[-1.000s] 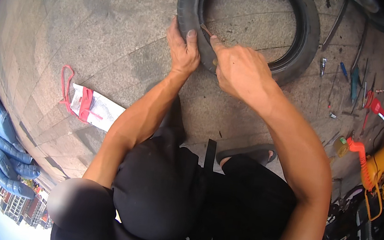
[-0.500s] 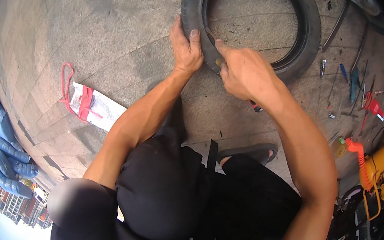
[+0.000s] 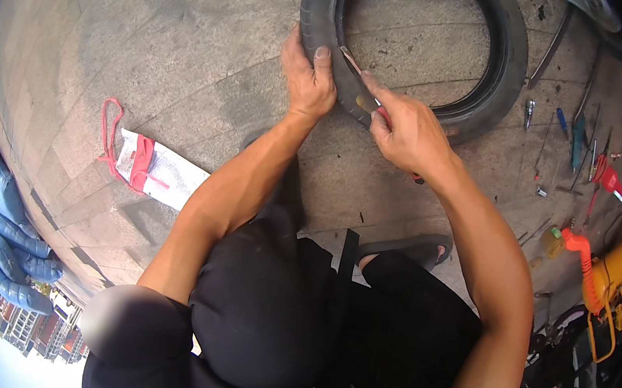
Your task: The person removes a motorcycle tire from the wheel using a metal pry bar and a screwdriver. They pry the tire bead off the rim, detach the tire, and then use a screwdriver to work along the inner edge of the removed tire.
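Note:
A black rubber tyre (image 3: 512, 48) lies on the paving ahead of me, its top edge cut off by the picture. My left hand (image 3: 309, 76) grips its near left side, thumb on the sidewall and fingers round the outer tread. In my right hand (image 3: 412, 133) is a red-handled tool with a thin metal blade (image 3: 352, 61), its index finger stretched along the metal. The blade's tip touches or lies just over the tyre's inner rim, near my left thumb. A dark end of the handle shows below the palm. Whether it is a screwdriver or a knife I cannot tell.
A white and red pouch (image 3: 161, 172) with a red strap lies left of my left forearm. Several hand tools, among them a blue-handled one (image 3: 577, 143), are scattered on the right. Beyond stands a yellow air compressor (image 3: 616, 265) with an orange coiled hose (image 3: 592, 282).
My right hand has drawn back slightly to the right and nearer to me, baring more of the tool's blade. My left hand keeps its hold on the tyre. The whole view has shifted a little.

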A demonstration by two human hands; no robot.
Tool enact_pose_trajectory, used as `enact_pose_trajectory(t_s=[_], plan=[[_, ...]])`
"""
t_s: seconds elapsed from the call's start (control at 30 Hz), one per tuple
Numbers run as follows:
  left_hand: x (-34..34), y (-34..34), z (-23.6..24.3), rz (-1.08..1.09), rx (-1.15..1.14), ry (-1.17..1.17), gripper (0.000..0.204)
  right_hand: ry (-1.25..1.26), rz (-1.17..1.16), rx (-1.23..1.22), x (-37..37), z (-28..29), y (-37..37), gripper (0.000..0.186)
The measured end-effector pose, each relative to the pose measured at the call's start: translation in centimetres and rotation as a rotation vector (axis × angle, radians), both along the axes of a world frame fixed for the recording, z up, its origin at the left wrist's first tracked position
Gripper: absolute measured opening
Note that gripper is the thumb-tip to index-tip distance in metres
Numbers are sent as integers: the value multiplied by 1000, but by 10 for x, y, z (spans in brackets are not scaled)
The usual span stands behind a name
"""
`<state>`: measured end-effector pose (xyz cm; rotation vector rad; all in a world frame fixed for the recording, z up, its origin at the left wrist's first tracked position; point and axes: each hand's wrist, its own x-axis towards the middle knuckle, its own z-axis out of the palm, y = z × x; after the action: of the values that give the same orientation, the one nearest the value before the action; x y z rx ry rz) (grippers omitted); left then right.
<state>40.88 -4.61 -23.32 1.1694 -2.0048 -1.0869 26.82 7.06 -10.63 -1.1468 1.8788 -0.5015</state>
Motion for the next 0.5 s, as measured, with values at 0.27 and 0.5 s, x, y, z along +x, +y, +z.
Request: enact_pose_trajectory(t_s=[0.27,0.5], plan=[[-1,-1,0,2,6,11,63,182,208,154,-2,30,-2,62],[1,-1,-5,-5,-7,9,66,173,240,270,-4,50,-1,63]])
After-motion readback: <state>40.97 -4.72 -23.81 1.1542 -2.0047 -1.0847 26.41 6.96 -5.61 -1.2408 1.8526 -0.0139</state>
